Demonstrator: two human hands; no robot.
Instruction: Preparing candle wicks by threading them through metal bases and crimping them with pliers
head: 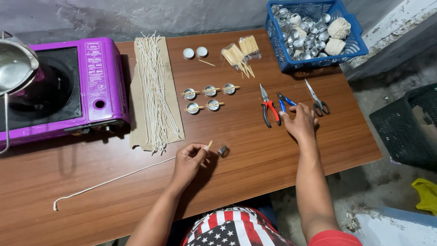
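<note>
From the head camera, the left hand [190, 160] pinches a thin pale wooden stick [209, 143] between thumb and fingers, with a long white cotton wick [109, 181] trailing away across the glossy brown wood-grain desk [255, 150]. Just beside that hand lies a small shiny metal cup [222, 151] tipped on its side. The right hand [300, 120] rests with fingers curled loosely, its fingertips touching the blue-handled pliers [286, 102], which lie between red-handled pliers [269, 108] and steel scissors [317, 98]. Farther back, five round metal cups [207, 97] each carry a stick across the rim. Waxy white wicks [154, 89] lie bundled on rough cardboard beside a purple portable stove [59, 89]. A blue plastic lattice basket [350, 45] holds more cups.
</note>
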